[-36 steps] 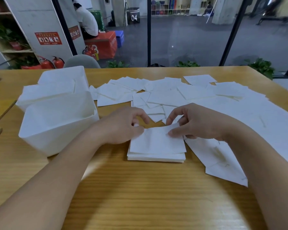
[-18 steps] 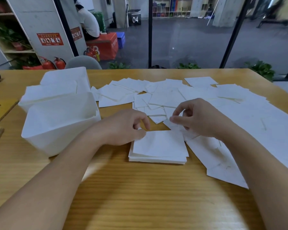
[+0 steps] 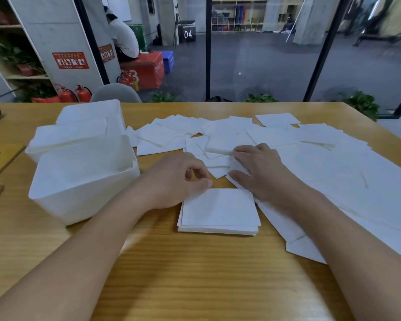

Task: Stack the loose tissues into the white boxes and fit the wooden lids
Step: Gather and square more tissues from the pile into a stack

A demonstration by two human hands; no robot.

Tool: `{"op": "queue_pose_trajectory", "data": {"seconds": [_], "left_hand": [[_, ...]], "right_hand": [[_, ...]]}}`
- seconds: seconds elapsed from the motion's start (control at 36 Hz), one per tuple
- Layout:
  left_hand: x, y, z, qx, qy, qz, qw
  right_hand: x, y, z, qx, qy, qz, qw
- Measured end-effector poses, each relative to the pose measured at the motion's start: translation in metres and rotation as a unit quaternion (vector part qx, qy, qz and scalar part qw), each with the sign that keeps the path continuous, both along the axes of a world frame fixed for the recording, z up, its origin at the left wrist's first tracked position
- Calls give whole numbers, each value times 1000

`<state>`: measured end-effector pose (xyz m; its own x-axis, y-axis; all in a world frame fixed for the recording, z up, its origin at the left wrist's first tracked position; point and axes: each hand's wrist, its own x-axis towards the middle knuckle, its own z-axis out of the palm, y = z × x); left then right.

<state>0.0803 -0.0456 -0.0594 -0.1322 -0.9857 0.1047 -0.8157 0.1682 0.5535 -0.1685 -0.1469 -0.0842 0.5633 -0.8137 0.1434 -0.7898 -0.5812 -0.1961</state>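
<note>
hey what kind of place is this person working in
Probably a shared workspace or studio inside a big indoor hall, not a home. A wooden table stands by a glass partition, red fire extinguishers stand beyond it, and a black box marked 04 stands on the open floor.
</note>
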Motion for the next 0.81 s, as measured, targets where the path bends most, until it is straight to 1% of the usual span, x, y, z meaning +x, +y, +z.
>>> {"op": "queue_pose_trajectory", "data": {"seconds": [0.08,0.14,0.22,0.33,0.44,0.56,0.69,0.81], "left_hand": [[-4,-3,-5,-49,15,21,998],[-7,-4,-10,-83,25,38,995],[-10,-7,-13,-128,29,61,989],[-9,-10,-14,-125,27,67,989],[-10,-12,-19,-145,18,43,988],[-9,-11,-18,-175,81,57,980],[-7,-7,-13,-171,100,53,979],[-11,-3,-6,-200,130,35,970]], "right_hand": [[-1,4,7,-9,-41,-1,999],[-3,10,12,-31,-110,16,993],[-6,19,16,-43,-219,40,974],[-3,27,17,-32,-288,54,956],[-1,29,18,12,-321,80,944],[-6,26,17,33,-346,76,935],[-13,20,21,8,-348,55,936],[-13,22,29,43,-366,64,927]]}}
